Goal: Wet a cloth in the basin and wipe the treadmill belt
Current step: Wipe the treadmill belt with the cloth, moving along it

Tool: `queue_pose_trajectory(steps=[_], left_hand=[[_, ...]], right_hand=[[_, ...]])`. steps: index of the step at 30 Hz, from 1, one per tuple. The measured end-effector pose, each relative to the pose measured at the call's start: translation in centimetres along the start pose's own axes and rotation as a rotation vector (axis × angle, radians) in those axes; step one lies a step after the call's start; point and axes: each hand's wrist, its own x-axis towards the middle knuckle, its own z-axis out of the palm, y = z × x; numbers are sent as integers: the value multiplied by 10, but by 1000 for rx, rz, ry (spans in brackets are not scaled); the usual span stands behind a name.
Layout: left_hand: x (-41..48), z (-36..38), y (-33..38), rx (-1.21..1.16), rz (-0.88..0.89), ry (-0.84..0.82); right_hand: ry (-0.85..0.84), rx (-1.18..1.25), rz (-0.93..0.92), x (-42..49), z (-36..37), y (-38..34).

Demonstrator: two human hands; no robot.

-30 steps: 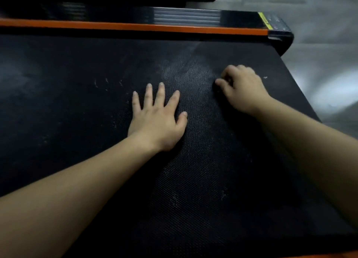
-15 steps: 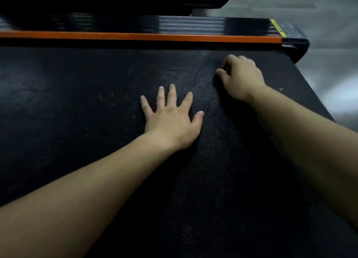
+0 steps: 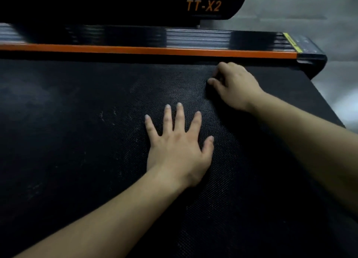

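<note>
The black textured treadmill belt point(image 3: 77, 141) fills most of the view, with pale dust marks left of centre. My left hand point(image 3: 180, 145) lies flat on the belt's middle, fingers spread and straight. My right hand point(image 3: 234, 85) is further away, near the belt's far edge, with its fingers curled down. They grip a dark cloth point(image 3: 210, 93), which is mostly hidden under the hand and hard to tell from the belt. No basin is in view.
An orange side rail point(image 3: 155, 50) runs along the belt's far edge, with a black ribbed foot rail behind it. A black housing marked TT-X2 point(image 3: 203, 6) rises at the top. Grey floor point(image 3: 339, 15) lies to the right.
My right hand has slid with the cloth across the belt toward the orange rail. My left hand stays flat on the belt. The view has tilted up, showing more of the housing.
</note>
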Motion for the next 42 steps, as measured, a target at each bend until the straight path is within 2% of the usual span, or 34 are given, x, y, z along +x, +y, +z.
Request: queue_pose_trajectory(steps=[2, 6, 8, 11, 13, 16, 19, 21, 24, 27, 29, 33, 34, 38, 42], left_hand=[[-1, 0, 0, -4, 1, 3], [-1, -1, 1, -4, -3, -4], [-1, -1, 1, 6, -2, -4], [0, -1, 1, 10, -9, -1], [0, 0, 1, 8, -8, -9], [0, 0, 1, 14, -2, -12], [0, 1, 0, 20, -5, -4], [0, 1, 0, 14, -10, 3], [0, 1, 1, 15, -1, -2], [1, 1, 0, 17, -1, -9], [1, 2, 0, 11, -5, -7], [0, 1, 1, 13, -4, -2], [1, 0, 1, 13, -5, 0], [3, 1, 2, 4, 0, -12], [1, 1, -1, 11, -5, -18]], right_hand=[[-16, -37, 29, 13, -4, 8], [84, -107, 298, 48, -5, 17], [81, -85, 226, 44, 4, 7], [-29, -50, 45, 36, 6, -2], [-24, -117, 106, 44, -3, 11], [85, -184, 325, 50, -13, 28], [172, -231, 186, 27, 4, 17], [165, -140, 109, 14, 5, 17], [44, -37, 256, 30, -15, 42], [62, -38, 328, 36, -23, 50], [75, -51, 263, 24, -15, 42], [-17, -42, 90, 1, -17, 43], [-9, -78, 93, 6, -21, 50], [82, -131, 335, 27, -31, 63], [16, -87, 113, -9, -21, 48]])
